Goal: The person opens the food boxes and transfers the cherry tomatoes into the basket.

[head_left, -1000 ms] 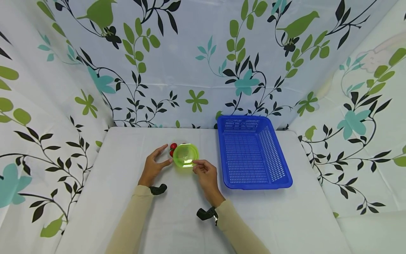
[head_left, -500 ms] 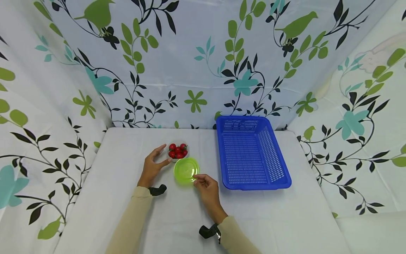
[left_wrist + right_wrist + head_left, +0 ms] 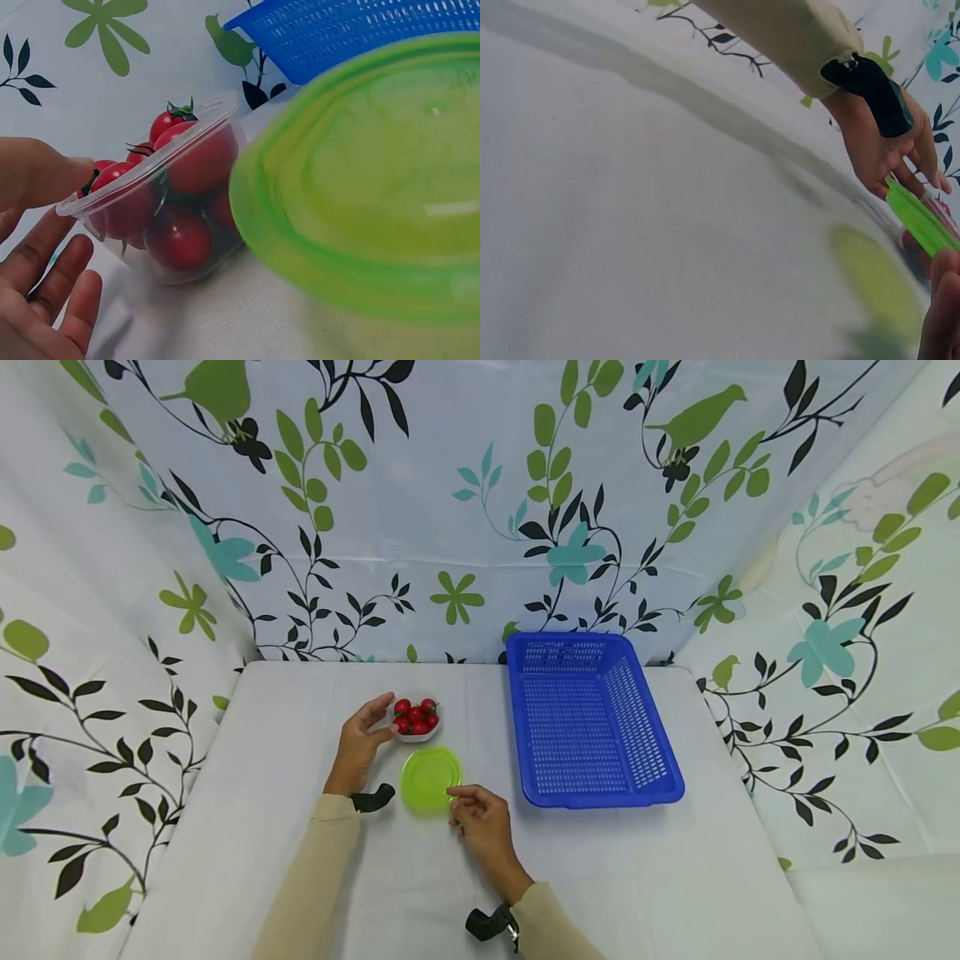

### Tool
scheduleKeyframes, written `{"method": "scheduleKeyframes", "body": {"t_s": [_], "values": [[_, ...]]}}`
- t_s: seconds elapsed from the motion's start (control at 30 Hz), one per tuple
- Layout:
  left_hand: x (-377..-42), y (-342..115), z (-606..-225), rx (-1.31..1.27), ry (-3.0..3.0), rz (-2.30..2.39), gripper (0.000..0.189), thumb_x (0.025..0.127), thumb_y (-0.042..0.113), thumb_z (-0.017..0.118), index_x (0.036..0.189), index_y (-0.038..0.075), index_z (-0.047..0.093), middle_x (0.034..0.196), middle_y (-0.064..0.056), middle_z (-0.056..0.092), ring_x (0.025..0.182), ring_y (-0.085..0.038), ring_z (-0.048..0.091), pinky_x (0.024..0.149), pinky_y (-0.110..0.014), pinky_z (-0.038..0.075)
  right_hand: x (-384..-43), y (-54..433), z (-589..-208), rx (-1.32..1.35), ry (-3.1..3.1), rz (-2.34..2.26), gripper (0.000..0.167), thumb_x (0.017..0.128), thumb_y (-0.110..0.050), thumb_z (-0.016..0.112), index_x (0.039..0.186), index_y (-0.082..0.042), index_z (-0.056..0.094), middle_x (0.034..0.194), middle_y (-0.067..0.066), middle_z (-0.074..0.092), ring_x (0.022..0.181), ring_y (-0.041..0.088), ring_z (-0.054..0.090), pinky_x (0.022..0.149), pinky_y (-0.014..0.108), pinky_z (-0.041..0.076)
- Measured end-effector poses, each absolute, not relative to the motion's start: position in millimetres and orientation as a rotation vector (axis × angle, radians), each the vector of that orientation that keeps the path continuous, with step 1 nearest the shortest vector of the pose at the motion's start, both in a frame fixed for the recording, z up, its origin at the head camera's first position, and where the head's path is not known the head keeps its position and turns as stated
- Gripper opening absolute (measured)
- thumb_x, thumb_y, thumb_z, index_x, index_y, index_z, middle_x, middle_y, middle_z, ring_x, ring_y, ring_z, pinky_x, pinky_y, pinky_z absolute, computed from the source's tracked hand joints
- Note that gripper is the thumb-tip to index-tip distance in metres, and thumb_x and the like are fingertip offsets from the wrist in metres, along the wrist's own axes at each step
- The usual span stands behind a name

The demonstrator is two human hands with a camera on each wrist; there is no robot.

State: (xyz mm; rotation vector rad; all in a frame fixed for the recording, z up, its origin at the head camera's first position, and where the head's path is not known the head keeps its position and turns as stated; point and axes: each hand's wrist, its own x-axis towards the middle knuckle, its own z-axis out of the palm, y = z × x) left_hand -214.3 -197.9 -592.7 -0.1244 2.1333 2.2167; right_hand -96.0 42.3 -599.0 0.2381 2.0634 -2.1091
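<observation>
A clear plastic tub (image 3: pixel 413 738) stands on the white-covered table, filled with several red cherry tomatoes (image 3: pixel 416 715) with green stems. My left hand (image 3: pixel 357 746) holds the tub at its left side; in the left wrist view the thumb lies over the rim and the index finger sits below it. Between thumb and fingers, my right hand (image 3: pixel 486 832) pinches the edge of a round green lid (image 3: pixel 431 779). The lid is off the tub, nearer to me, and held above the table, its greenish shadow (image 3: pixel 877 277) showing in the right wrist view.
A blue perforated plastic basket (image 3: pixel 592 739) stands on the table to the right of both hands. Patterned cloth (image 3: pixel 420 510) with leaves and birds hangs behind the table and along its sides. Each wrist wears a black camera strap (image 3: pixel 372 798).
My right hand has drawn the green lid off the tub toward me, uncovering the tomatoes. The left hand stays at the tub's left side. The head view has shifted slightly.
</observation>
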Motion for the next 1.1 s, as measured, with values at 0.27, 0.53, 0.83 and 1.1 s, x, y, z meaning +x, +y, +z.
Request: {"method": "scheduleKeyframes", "body": {"t_s": [0.27, 0.53, 0.83, 1.1], "values": [[-215, -195, -596, -0.111, 2.005, 2.292, 0.060, 0.102, -0.004, 0.063, 0.158, 0.011, 0.051, 0.167, -0.011, 0.044, 0.154, -0.029, 0.035, 0.102, -0.008, 0.047, -93, 37, -600, 0.259, 1.961, -2.149, 0.024, 0.096, 0.004, 0.067, 0.117, -0.001, 0.077, 0.098, 0.021, 0.071, 0.071, 0.013, 0.073, 0.061, 0.021, 0.059], [-215, -195, -595, -0.115, 1.999, 2.303, 0.060, 0.101, -0.006, 0.062, 0.158, 0.009, 0.051, 0.167, -0.011, 0.043, 0.153, -0.030, 0.037, 0.100, -0.009, 0.049, -90, 33, -606, 0.263, 1.919, -2.146, 0.024, 0.095, 0.003, 0.067, 0.118, 0.001, 0.076, 0.094, 0.020, 0.070, 0.069, 0.014, 0.076, 0.060, 0.024, 0.061], [-214, -197, -596, -0.125, 2.000, 2.290, 0.059, 0.102, -0.005, 0.061, 0.158, 0.011, 0.052, 0.168, -0.007, 0.044, 0.155, -0.028, 0.033, 0.102, -0.008, 0.046, -85, 32, -609, 0.262, 1.987, -2.043, 0.028, 0.093, 0.005, 0.068, 0.118, -0.005, 0.075, 0.091, 0.014, 0.069, 0.069, 0.019, 0.078, 0.059, 0.031, 0.064], [-213, -197, -598, -0.136, 2.003, 2.285, 0.061, 0.102, -0.004, 0.063, 0.159, 0.012, 0.050, 0.169, -0.005, 0.043, 0.156, -0.028, 0.031, 0.102, -0.009, 0.047, -81, 35, -613, 0.153, 2.152, -1.920, 0.022, 0.094, 0.001, 0.072, 0.114, -0.008, 0.076, 0.087, 0.015, 0.073, 0.058, 0.018, 0.074, 0.051, 0.033, 0.062]]}}
